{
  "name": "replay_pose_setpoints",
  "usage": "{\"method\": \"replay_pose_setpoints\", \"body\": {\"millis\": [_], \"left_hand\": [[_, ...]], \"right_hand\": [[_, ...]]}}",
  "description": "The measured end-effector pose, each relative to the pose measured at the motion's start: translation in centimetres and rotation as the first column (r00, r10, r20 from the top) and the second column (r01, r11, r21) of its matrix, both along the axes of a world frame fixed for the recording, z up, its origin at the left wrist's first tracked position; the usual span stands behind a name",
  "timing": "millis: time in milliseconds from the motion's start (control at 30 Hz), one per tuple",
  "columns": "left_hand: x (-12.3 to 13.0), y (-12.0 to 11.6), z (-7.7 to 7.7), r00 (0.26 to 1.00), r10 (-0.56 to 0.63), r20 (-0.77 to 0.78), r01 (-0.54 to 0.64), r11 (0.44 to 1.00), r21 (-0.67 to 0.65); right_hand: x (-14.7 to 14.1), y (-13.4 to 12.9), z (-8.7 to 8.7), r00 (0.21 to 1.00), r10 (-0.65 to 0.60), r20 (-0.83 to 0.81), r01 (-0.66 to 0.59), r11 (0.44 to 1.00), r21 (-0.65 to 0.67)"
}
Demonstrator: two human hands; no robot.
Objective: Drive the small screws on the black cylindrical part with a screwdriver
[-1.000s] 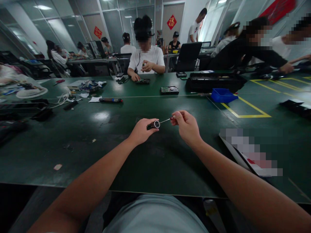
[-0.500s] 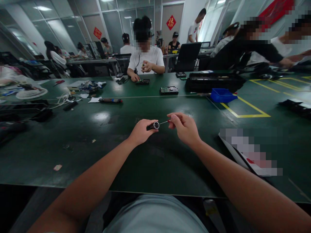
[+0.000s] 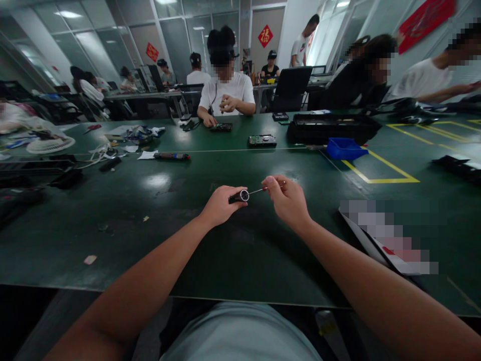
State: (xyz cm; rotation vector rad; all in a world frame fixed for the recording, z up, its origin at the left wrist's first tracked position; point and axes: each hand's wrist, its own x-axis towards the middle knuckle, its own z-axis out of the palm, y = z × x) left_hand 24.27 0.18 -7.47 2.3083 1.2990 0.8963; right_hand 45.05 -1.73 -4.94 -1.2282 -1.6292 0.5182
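Note:
My left hand [image 3: 221, 205] is closed around a short black cylinder [image 3: 236, 197] with a silver ring at its round end, which faces right. Opposite it, my right hand [image 3: 290, 199] pinches a thin screwdriver [image 3: 265, 188] with a red handle. The screwdriver's slim metal shaft points left, and its tip is at the cylinder's ringed end. Whether the tip touches something inside cannot be made out. Both hands are held over the green table [image 3: 240, 265], near its middle.
Beyond my hands lie a striped cylindrical tool [image 3: 172, 156], a hard drive [image 3: 262, 141], a blue bin [image 3: 344, 149] and a long black casing [image 3: 332, 128]. A flat packet [image 3: 391, 250] rests at right. Across the table, a person [image 3: 227, 93] works on another drive [image 3: 221, 127].
The cylinder and the screwdriver appear slightly farther right, with the grips kept. At the far right, a person in black has drawn back an outstretched arm.

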Motion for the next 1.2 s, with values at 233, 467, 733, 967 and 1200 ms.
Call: {"method": "replay_pose_setpoints", "body": {"millis": [233, 467, 733, 967, 1200], "left_hand": [[-0.15, 0.15, -0.13, 0.999, 0.038, 0.017, -0.038, 0.999, -0.006], [-0.26, 0.32, -0.19, 0.999, 0.045, 0.01, -0.045, 0.999, -0.01], [-0.55, 0.62, -0.6, 0.999, 0.047, 0.008, -0.047, 0.999, -0.009], [-0.61, 0.68, -0.7, 0.999, 0.045, 0.004, -0.045, 0.999, -0.018], [-0.67, 0.83, -0.93, 0.998, 0.056, 0.008, -0.056, 0.998, -0.015]], "right_hand": [[0.06, 0.4, -0.38, 0.999, 0.031, -0.024, -0.03, 0.999, 0.045], [0.16, 0.38, -0.13, 0.999, 0.052, 0.01, -0.052, 0.999, -0.013], [0.29, 0.8, -0.54, 0.998, 0.054, 0.019, -0.053, 0.998, -0.018], [0.35, 0.9, -0.43, 0.998, 0.041, 0.054, -0.036, 0.995, -0.096], [0.07, 0.48, 0.05, 0.996, 0.056, 0.069, -0.053, 0.997, -0.053]]}}
